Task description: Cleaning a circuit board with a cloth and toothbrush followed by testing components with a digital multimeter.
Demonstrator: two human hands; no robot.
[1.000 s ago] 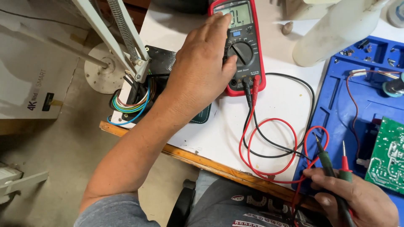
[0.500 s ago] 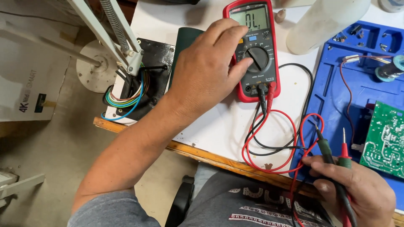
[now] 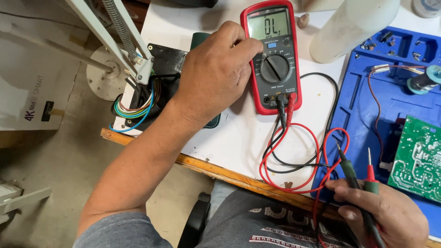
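**Two hands busy: one on the meter, one holding both probes**

Left hand (image 3: 216, 78) rests on the white bench top (image 3: 229, 138), fingers curled loosely against the left edge of the red multimeter (image 3: 273, 57). Fingertips touch the case beside the dial; nothing is clamped in that hand. The meter lies flat, display lit, rotary selector pointing up and to the left.

Right hand (image 3: 383, 216) sits at the near edge of the bench, closed around both test probes (image 3: 358, 177). The black one tilts to the upper left, the red one stands nearly upright, tips bare and well apart from any contact. Grip is a tight fist around the handles.

Red and black leads (image 3: 294, 165) run from the meter's bottom jacks, loop on the bench and reach the right hand.

Blue work mat (image 3: 367, 115) lies right of the meter. A green circuit board (image 3: 420, 158) sits on it, just beside the probe tips but not touching them. A solder spool (image 3: 425, 80) is further back on the mat.

A white lamp arm (image 3: 115, 36) with a bundle of coloured wires (image 3: 135, 105) is clamped at the left bench corner.
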